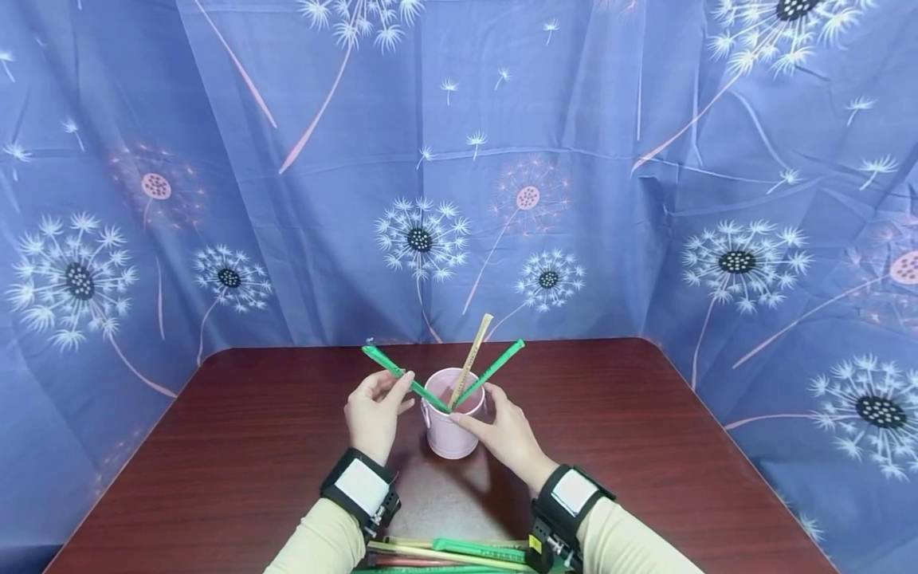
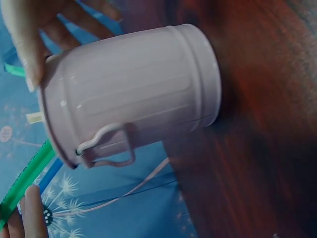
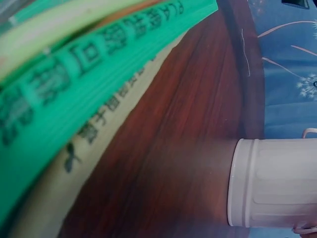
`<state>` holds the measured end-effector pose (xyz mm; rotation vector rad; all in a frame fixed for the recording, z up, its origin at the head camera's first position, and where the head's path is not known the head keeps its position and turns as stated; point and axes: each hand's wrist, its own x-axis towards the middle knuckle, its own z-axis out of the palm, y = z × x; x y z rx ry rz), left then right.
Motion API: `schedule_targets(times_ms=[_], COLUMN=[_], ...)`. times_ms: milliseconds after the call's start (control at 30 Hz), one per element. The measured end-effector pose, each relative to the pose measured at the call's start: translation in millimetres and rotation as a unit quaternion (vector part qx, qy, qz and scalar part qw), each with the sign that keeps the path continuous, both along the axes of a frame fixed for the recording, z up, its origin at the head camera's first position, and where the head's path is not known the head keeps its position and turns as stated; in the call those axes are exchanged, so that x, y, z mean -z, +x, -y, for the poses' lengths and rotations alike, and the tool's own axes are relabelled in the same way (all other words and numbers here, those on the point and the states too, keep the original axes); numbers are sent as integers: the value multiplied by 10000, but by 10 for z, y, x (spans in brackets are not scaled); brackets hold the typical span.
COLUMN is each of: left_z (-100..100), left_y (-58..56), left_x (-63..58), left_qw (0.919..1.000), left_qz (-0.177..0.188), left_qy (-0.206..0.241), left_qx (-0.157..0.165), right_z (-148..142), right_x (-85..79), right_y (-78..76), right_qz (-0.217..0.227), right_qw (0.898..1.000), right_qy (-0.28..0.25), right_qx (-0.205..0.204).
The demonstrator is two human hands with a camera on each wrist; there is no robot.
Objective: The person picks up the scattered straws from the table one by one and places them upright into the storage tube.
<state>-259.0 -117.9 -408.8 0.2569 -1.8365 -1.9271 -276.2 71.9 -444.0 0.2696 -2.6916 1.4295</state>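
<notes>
A small pale pink bucket stands upright on the table, its side handle showing in the left wrist view. My left hand pinches a green paper-wrapped straw between thumb and fingers; the straw slants down to the right, its lower end at the bucket's rim. With thumb at the front rim and fingers round the right side, my right hand grips the bucket. Leaning inside it are a tan wrapped straw and another green wrapped straw.
Several wrapped straws, among them a green one, lie at the near table edge between my forearms; they loom large in the right wrist view. The dark red wooden table ends at a blue dandelion-print curtain behind and at both sides.
</notes>
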Motion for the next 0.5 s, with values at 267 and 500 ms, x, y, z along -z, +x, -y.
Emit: schedule_targets(times_ms=[267, 500], left_z=[-33, -41], left_y=[-2, -2], left_x=[127, 160], left_qw=[9964, 9907], left_qz=[524, 732], left_qy=[-644, -1056], left_qx=[183, 445], right_z=[11, 7], right_x=[-14, -41], right_y=[10, 10], right_qz=[60, 204], right_qw=[10000, 9998], right_qy=[-42, -70], right_qx=[37, 57])
